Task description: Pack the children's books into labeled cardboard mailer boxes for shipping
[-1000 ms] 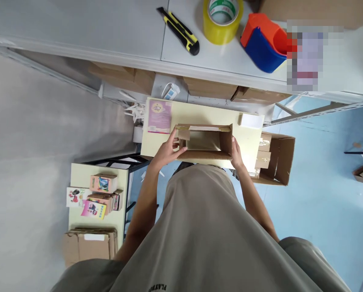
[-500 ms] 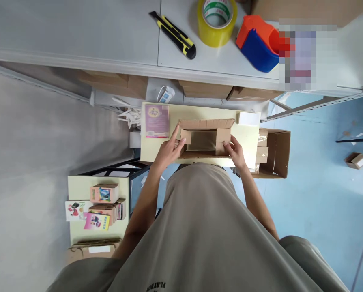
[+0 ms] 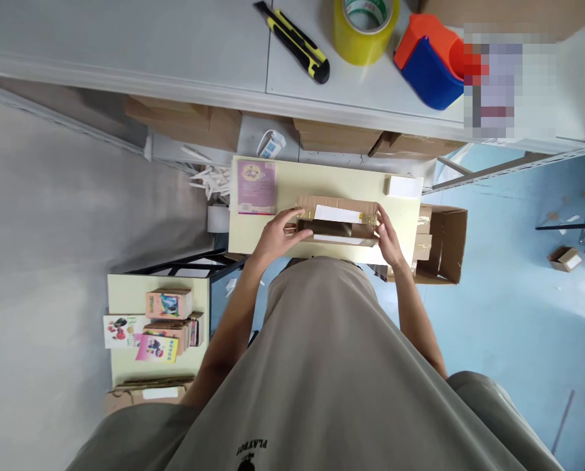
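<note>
Now the long flaps [image 3: 348, 214] lean inward, leaving a narrow slot where the cardboard box [image 3: 363, 230] gaped wide half a second ago; closing it looks well along. The left hand [image 3: 278, 237] and right hand [image 3: 390, 239] grasp its ends over the desk [image 3: 316, 178], beside the purple book [image 3: 256, 188].

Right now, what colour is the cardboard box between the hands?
The cardboard box is brown; it shows best in the head view.

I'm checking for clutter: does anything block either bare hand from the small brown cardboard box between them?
Nothing visible does: the bare left hand and bare right hand touch opposite ends of the small brown cardboard box.
</note>
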Demonstrator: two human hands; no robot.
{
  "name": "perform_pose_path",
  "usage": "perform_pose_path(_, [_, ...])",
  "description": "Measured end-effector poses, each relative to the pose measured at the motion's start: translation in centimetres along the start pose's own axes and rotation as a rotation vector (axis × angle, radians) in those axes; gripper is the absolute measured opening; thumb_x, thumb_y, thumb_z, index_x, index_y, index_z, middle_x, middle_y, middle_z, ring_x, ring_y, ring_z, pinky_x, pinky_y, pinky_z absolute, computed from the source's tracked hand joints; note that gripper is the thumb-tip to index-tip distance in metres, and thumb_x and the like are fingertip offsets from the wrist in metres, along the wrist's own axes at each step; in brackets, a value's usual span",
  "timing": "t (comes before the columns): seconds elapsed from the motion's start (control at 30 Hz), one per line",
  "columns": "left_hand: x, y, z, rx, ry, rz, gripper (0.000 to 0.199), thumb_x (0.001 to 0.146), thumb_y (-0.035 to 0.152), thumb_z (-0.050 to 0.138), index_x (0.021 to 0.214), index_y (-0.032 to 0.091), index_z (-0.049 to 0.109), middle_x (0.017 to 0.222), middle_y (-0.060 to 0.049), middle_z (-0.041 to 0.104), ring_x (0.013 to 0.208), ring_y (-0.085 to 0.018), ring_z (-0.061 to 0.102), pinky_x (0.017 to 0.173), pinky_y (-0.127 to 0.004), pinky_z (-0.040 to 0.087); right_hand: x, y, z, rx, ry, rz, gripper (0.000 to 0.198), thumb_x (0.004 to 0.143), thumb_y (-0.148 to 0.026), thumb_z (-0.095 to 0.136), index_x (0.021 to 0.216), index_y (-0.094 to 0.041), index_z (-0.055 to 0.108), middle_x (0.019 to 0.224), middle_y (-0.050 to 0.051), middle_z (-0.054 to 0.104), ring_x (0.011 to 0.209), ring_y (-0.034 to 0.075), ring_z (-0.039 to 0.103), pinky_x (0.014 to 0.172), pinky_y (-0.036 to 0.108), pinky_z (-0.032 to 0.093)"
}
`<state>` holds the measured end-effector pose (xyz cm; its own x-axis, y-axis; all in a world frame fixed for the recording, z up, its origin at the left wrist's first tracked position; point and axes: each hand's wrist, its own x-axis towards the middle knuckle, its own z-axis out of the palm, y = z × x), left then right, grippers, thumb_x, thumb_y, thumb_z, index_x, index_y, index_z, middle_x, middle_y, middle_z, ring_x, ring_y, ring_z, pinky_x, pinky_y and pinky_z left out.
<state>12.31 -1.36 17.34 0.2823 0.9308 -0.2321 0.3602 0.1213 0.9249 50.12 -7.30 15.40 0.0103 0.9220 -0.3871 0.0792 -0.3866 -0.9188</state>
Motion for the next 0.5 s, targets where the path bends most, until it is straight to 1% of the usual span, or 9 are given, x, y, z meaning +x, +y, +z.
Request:
perform_pose_path(0.03, [0.3, -0.4, 0.5, 0.04, 0.057, 0.017, 0.053, 0.103, 0.056, 0.092, 0.147, 0.028, 0.084, 0.156, -0.013, 0.079, 0.117, -0.029, 0.085, 0.106, -0.041, 0.071, 0.0, 0.0, 0.0, -0.018, 0.014, -0.02, 0.099, 0.103, -0.099, 0.064, 0.187, -0.048, 0.049, 0.196, 0.004, 0.048, 0.185, 0.039, 0.04, 0.145, 0.069, 0.047])
perform_pose_path(0.1, [1.1, -1.4, 1.7, 0.132, 0.179, 0.05, 0.035, 0.109, 0.051, 0.087, 0.133, 0.026, 0.087, 0.142, -0.013, 0.084, 0.101, -0.025, 0.084, 0.1, -0.039, 0.069, 0.2, 0.1, 0.1, -0.051, 0.035, -0.051, 0.1, 0.1, -0.097, 0.072, 0.183, -0.043, 0.056, 0.185, 0.009, 0.063, 0.175, 0.04, 0.054, 0.143, 0.065, 0.05])
perform_pose_path(0.17, [1.9, -2.2, 2.8, 0.212, 0.28, 0.071, 0.024, 0.112, 0.046, 0.086, 0.124, 0.026, 0.087, 0.134, -0.011, 0.084, 0.091, -0.021, 0.081, 0.097, -0.037, 0.068, 0.8, 0.4, 0.5, -0.101, 0.096, -0.056, 0.101, 0.1, -0.097, 0.072, 0.179, -0.036, 0.062, 0.17, 0.014, 0.076, 0.16, 0.04, 0.07, 0.136, 0.064, 0.057])
perform_pose_path(0.2, [2.3, -2.5, 3.3, 0.242, 0.317, 0.081, 0.021, 0.112, 0.045, 0.086, 0.121, 0.026, 0.086, 0.131, -0.011, 0.084, 0.088, -0.02, 0.08, 0.095, -0.036, 0.067, 1.2, 0.6, 0.7, -0.136, 0.145, -0.052, 0.102, 0.1, -0.098, 0.071, 0.176, -0.032, 0.065, 0.162, 0.017, 0.08, 0.152, 0.041, 0.075, 0.131, 0.063, 0.061])
perform_pose_path(0.27, [3.0, -3.1, 3.9, 0.275, 0.362, 0.11, 0.019, 0.114, 0.043, 0.084, 0.121, 0.026, 0.086, 0.129, -0.01, 0.085, 0.089, -0.019, 0.08, 0.093, -0.035, 0.067, 1.9, 0.8, 1.2, -0.206, 0.229, -0.035, 0.103, 0.101, -0.097, 0.066, 0.173, -0.023, 0.069, 0.155, 0.021, 0.083, 0.138, 0.04, 0.082, 0.117, 0.058, 0.067])
perform_pose_path(0.33, [3.4, -3.5, 4.1, 0.279, 0.376, 0.147, 0.021, 0.116, 0.045, 0.08, 0.122, 0.026, 0.088, 0.127, -0.01, 0.086, 0.092, -0.019, 0.081, 0.09, -0.033, 0.066, 2.4, 0.9, 1.6, -0.254, 0.269, -0.021, 0.103, 0.105, -0.093, 0.062, 0.174, -0.018, 0.07, 0.157, 0.024, 0.082, 0.126, 0.038, 0.085, 0.104, 0.052, 0.07])
perform_pose_path(0.43, [3.9, -4.0, 3.9, 0.279, 0.369, 0.196, 0.029, 0.12, 0.05, 0.075, 0.125, 0.026, 0.09, 0.123, -0.01, 0.087, 0.092, -0.02, 0.081, 0.086, -0.032, 0.066, 2.8, 0.6, 2.0, -0.299, 0.306, -0.025, 0.098, 0.11, -0.087, 0.058, 0.177, -0.015, 0.068, 0.165, 0.026, 0.077, 0.114, 0.035, 0.084, 0.093, 0.048, 0.068])
perform_pose_path(0.5, [4.2, -4.3, 3.7, 0.285, 0.357, 0.214, 0.033, 0.121, 0.053, 0.072, 0.127, 0.027, 0.091, 0.123, -0.01, 0.087, 0.098, -0.021, 0.082, 0.089, -0.034, 0.067, 3.1, 0.5, 2.2, -0.346, 0.316, -0.045, 0.097, 0.113, -0.086, 0.053, 0.176, -0.014, 0.068, 0.164, 0.028, 0.077, 0.109, 0.034, 0.082, 0.088, 0.047, 0.066])
